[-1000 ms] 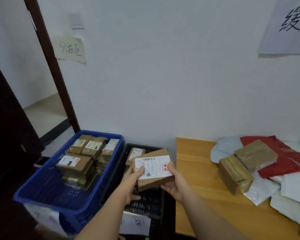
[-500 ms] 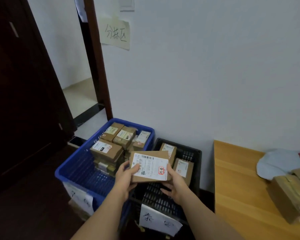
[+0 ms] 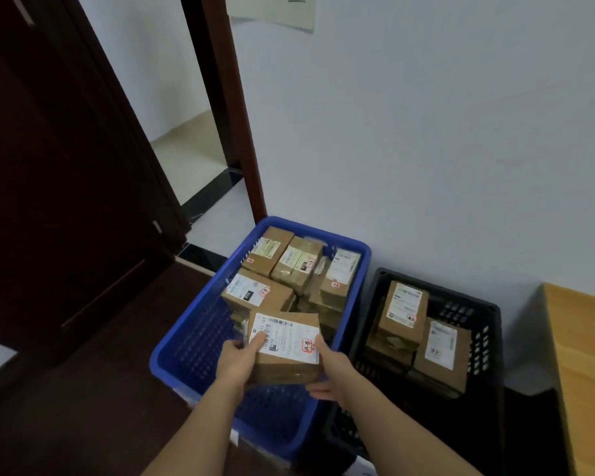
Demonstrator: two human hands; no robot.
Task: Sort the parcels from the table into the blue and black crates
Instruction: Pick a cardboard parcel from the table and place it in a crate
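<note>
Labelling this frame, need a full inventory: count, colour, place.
held parcel: 1, brown with white label, over blue crate's near half
blue crate: 1, blue, floor, left of black crate
parcels in blue crate: at least 4 showing, brown, far half
black crate: 1, black, between blue crate and table
parcels in black crate: at least 2 showing, brown
table: 1, wood, right edge
paper sign: 1, pale, wall
door: 1, dark, left
left hand: grips parcel's left edge
right hand: grips right edge
</note>
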